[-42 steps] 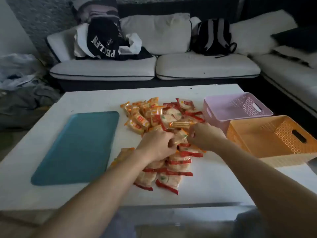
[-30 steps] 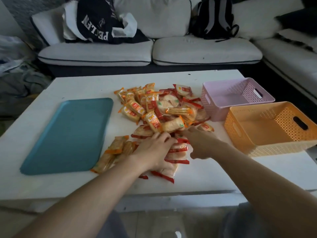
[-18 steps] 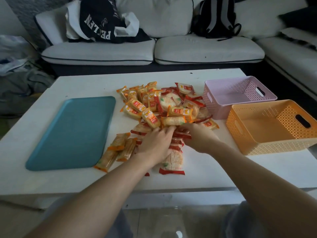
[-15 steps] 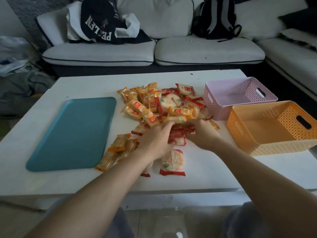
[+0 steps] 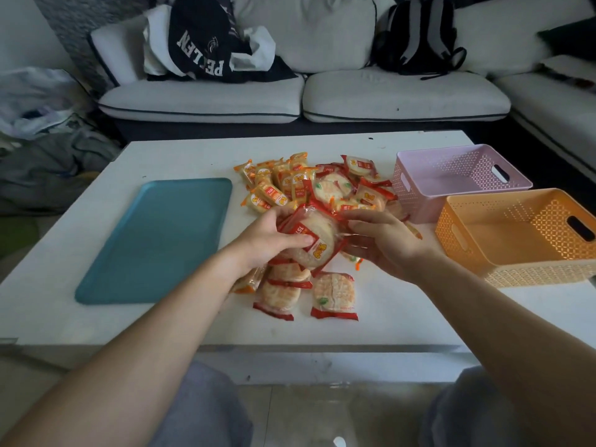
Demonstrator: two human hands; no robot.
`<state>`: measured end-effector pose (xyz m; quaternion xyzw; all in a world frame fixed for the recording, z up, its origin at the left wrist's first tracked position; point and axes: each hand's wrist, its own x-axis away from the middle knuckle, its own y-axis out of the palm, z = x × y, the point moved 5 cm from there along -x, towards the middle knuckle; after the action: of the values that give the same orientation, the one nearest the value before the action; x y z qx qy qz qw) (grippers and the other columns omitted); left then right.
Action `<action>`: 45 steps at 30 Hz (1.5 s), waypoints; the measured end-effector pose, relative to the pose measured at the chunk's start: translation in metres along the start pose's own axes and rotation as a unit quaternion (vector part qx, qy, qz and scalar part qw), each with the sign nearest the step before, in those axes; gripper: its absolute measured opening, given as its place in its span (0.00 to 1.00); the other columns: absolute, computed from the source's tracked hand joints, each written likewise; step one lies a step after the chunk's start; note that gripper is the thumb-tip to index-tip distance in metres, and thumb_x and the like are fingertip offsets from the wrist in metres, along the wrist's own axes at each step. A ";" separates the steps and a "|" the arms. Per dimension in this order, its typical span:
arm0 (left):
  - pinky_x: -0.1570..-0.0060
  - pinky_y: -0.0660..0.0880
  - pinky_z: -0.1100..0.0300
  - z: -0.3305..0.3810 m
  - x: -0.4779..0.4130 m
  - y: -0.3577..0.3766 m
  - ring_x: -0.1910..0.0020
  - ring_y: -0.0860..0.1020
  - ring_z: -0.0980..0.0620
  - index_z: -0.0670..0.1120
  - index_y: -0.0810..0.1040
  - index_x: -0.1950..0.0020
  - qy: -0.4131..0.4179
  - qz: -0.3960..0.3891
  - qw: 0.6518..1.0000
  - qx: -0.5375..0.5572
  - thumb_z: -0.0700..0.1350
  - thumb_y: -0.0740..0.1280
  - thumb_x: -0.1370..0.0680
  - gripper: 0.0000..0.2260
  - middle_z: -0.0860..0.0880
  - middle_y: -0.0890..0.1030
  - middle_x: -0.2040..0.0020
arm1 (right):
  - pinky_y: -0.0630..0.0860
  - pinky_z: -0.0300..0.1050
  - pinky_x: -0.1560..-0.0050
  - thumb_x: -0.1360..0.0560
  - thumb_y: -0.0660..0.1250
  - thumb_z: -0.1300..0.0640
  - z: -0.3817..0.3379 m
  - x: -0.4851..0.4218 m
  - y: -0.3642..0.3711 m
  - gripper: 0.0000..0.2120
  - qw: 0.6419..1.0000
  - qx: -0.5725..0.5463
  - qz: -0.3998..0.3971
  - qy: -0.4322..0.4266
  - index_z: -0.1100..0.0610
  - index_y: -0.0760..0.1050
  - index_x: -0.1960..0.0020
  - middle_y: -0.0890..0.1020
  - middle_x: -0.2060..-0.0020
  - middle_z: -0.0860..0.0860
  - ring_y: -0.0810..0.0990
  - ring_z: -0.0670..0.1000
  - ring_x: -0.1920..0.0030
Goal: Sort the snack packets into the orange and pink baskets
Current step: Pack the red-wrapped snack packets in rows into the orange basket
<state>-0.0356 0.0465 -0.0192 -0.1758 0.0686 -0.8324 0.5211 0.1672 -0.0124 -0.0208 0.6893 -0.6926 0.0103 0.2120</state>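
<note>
1. Both hands have risen from the pile (image 5: pixel 290 185), lifting a stack of red-edged packets (image 5: pixel 314 237) above it.
2. Left hand (image 5: pixel 267 240) and right hand (image 5: pixel 383 243) clamp the stack from either side, fingers curled round it.
3. The pink basket (image 5: pixel 416 195) and orange basket (image 5: pixel 532 274) stand to the right on the white table (image 5: pixel 403 311); a teal tray (image 5: pixel 154 240) lies left.

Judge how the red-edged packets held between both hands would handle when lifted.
Probably light: the left hand and right hand hold several red-edged packets at once. Their glossy film looks slippery, so the stack may slide apart. Squeezing may crack the round puffed contents.
</note>
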 end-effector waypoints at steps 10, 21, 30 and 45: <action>0.45 0.78 0.52 -0.042 0.036 -0.062 0.47 0.85 0.45 0.43 0.82 0.40 -0.137 0.029 0.985 0.099 0.50 0.83 0.41 0.32 0.43 0.87 0.48 | 0.73 0.53 0.34 0.28 0.73 0.38 0.063 0.015 0.025 0.39 0.639 0.767 -0.053 -0.001 0.49 0.62 0.22 0.70 0.28 0.49 0.68 0.55 0.29; 0.44 0.80 0.45 -0.074 0.048 -0.075 0.48 0.85 0.44 0.45 0.80 0.36 -0.209 0.041 0.968 0.135 0.52 0.75 0.25 0.20 0.43 0.87 0.48 | 0.72 0.52 0.36 0.36 0.77 0.34 0.045 -0.012 0.039 0.48 0.639 0.768 0.024 0.040 0.55 0.63 0.26 0.72 0.31 0.54 0.70 0.57 0.31; 0.41 0.76 0.44 -0.084 0.035 -0.078 0.46 0.83 0.43 0.49 0.79 0.35 -0.255 0.101 0.939 0.209 0.61 0.68 0.22 0.22 0.42 0.86 0.45 | 0.85 0.53 0.53 0.40 0.84 0.43 0.074 -0.029 0.052 0.35 0.954 0.225 0.069 0.184 0.58 0.78 0.41 0.86 0.51 0.58 0.87 0.57 0.55; 0.39 0.80 0.46 -0.071 0.045 -0.049 0.46 0.86 0.43 0.47 0.83 0.40 -0.196 -0.056 0.978 0.046 0.59 0.79 0.32 0.26 0.45 0.88 0.48 | 0.84 0.57 0.47 0.30 0.79 0.47 0.065 -0.040 0.048 0.27 0.946 0.244 0.183 0.114 0.57 0.70 0.41 0.77 0.53 0.52 0.82 0.55 0.49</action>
<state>-0.1204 0.0231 -0.0607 -0.3147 -0.0835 -0.8120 0.4845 0.1009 0.0082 -0.0792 0.5754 -0.7545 0.2960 0.1098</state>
